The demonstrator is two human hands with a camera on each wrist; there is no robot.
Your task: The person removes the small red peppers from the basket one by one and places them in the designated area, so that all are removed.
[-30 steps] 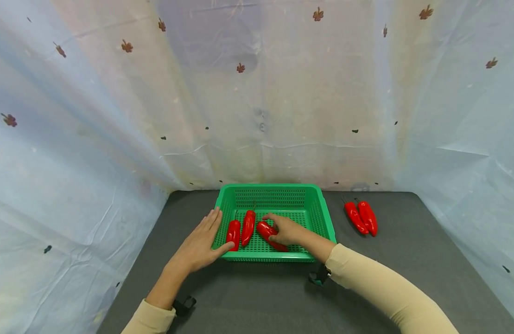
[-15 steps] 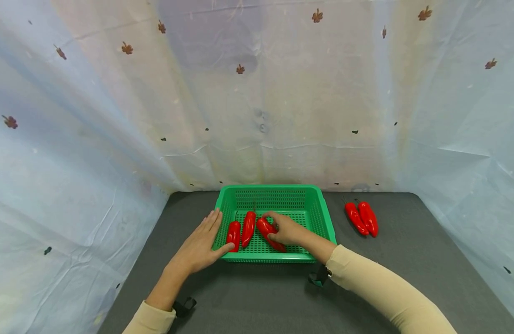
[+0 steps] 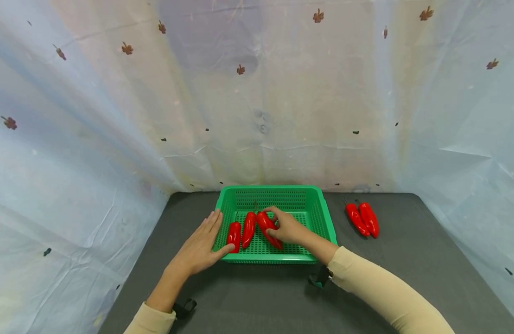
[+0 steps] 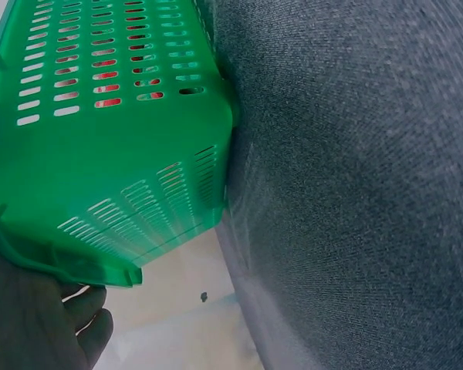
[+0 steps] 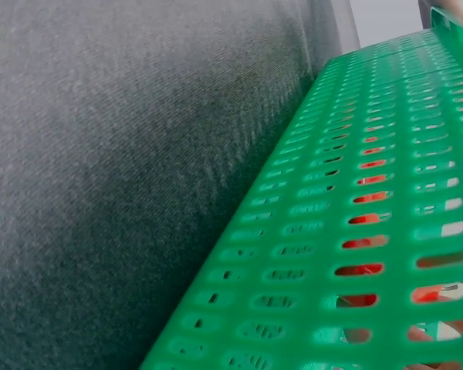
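In the head view, a green plastic basket holds three shiny red chili peppers. My right hand reaches over the near right side and grips the rightmost chili pepper, thumb on one side and fingers at its upper end. Left of it lie a middle chili pepper and a leftmost chili pepper, stems pointing away. Fairly straight fingers of my left hand lie along the basket's left rim, the thumb over its front corner. In the left wrist view, that hand touches the rim; red shows through the slots.
Two more red chili peppers lie side by side on the dark grey table, right of the basket. A pale plastic sheet with leaf prints hangs behind the table and along both sides.
The rightmost chili pepper has shifted away from me and slightly left in my right hand, closer to the middle one. My left hand keeps its place on the rim.
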